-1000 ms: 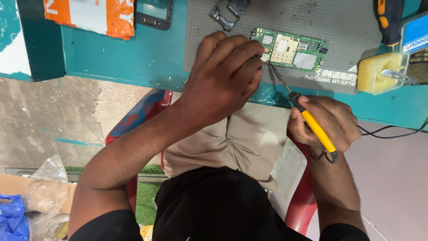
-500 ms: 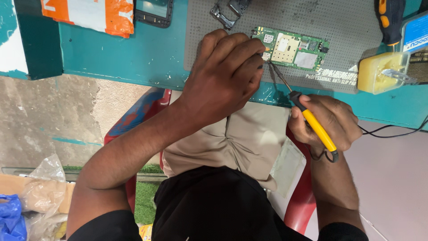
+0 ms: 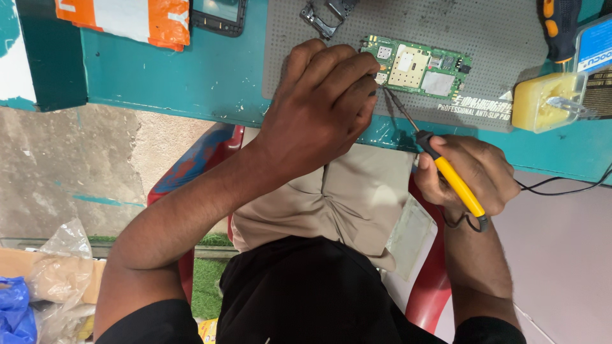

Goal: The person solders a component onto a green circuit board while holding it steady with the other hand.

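Right hand (image 3: pixel 468 175) was gripping a yellow soldering iron (image 3: pixel 446 172), tip at the green circuit board (image 3: pixel 417 67) just past the curled left hand (image 3: pixel 325 105), which pinned its edge. Beyond the right hand sat a yellow tub (image 3: pixel 542 102); couldn't tell its contents.

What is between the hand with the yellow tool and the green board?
In the head view, only the tool's thin metal tip spans from the right hand to the board, crossing grey mat and the teal table edge.
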